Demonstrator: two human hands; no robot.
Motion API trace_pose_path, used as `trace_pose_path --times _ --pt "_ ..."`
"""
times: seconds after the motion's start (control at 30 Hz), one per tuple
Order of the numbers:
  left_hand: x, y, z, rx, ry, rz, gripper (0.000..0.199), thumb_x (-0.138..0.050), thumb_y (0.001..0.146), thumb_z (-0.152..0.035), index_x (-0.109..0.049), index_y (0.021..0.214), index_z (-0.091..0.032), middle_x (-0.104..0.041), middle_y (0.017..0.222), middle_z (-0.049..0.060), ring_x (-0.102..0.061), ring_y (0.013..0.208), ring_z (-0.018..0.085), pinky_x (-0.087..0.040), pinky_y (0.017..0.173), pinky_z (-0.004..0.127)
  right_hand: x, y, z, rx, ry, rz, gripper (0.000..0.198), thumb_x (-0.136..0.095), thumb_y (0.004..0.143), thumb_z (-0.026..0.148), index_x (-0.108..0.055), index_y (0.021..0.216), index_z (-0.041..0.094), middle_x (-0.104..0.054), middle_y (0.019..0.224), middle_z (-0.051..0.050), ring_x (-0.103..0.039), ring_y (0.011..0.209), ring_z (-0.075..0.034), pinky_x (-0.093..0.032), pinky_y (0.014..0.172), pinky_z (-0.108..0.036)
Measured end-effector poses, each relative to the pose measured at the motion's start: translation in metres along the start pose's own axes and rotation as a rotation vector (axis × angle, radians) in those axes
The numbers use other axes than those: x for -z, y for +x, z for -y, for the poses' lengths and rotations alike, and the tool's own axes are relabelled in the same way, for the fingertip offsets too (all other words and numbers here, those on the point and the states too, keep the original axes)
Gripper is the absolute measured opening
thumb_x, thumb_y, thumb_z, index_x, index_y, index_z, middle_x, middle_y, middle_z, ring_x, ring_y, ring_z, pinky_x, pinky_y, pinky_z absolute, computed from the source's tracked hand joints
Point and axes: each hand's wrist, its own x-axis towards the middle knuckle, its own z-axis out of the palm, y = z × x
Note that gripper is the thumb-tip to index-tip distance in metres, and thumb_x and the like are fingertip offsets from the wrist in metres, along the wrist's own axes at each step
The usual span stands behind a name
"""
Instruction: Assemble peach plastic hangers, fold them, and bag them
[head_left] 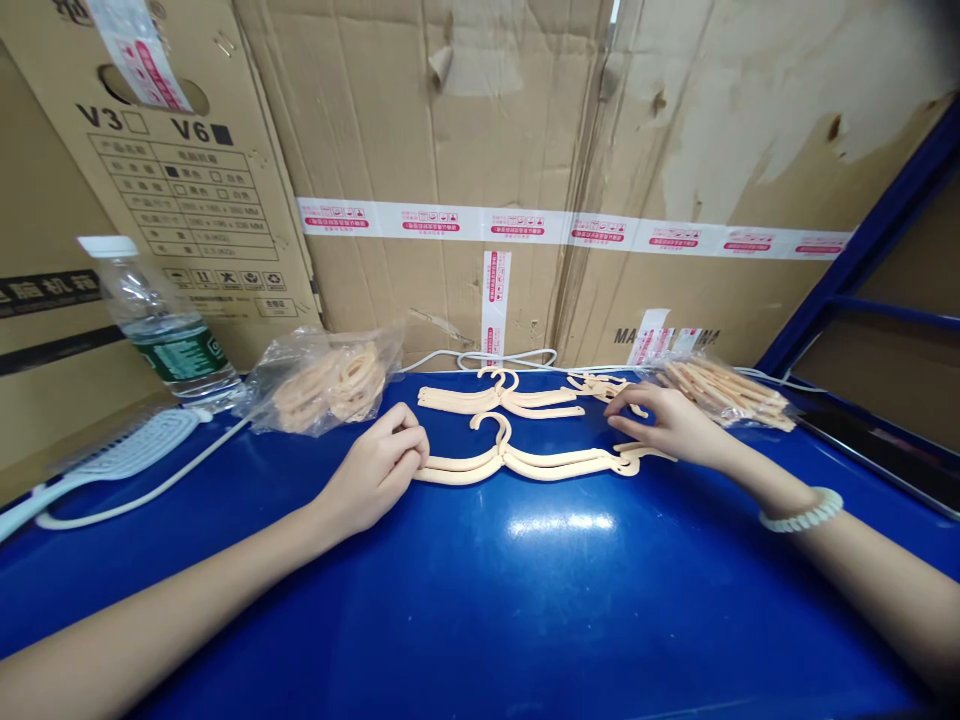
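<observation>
A peach-coloured folding clothes hanger [555, 467] lies on the blue table, with its hook pointing away from me. At its left end, my left hand [382, 465] is closed with curled fingers around the tip. My right hand [660, 425] is above the hanger's right end, thumb and fingers slightly apart, and I see nothing between them. A small hook-shaped piece [628, 464] lies at that right end, below the hand. Behind the hanger rests a stack of similar hangers [457, 401]. Loose small peach pieces [594, 386] lie just past my right fingertips.
A clear bag of curved peach pieces [330, 385] lies at the left, another bag of straight pieces [724, 388] at the right. A water bottle [169, 330], hairbrush [127, 447] and white cable [165, 505] are at far left. Cardboard boxes [420, 130] wall the back. A dark flat device [885, 455] lies far right.
</observation>
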Motion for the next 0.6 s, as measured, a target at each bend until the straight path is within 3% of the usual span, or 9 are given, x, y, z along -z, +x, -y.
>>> trace_pose_path --times 0.6 --pt "-0.0010 -0.0018 0.0026 -0.022 -0.006 -0.036 0.032 -0.033 0.090 -0.008 -0.054 0.068 -0.017 -0.041 0.083 0.002 -0.046 0.074 0.017 -0.039 0.067 0.031 -0.0027 -0.0001 -0.0013 -0.001 0.003 -0.022 0.022 -0.054 0.088 0.040 -0.066 0.086 0.021 -0.071 0.091 -0.008 -0.064 0.088 -0.026 -0.050 0.081 -0.041"
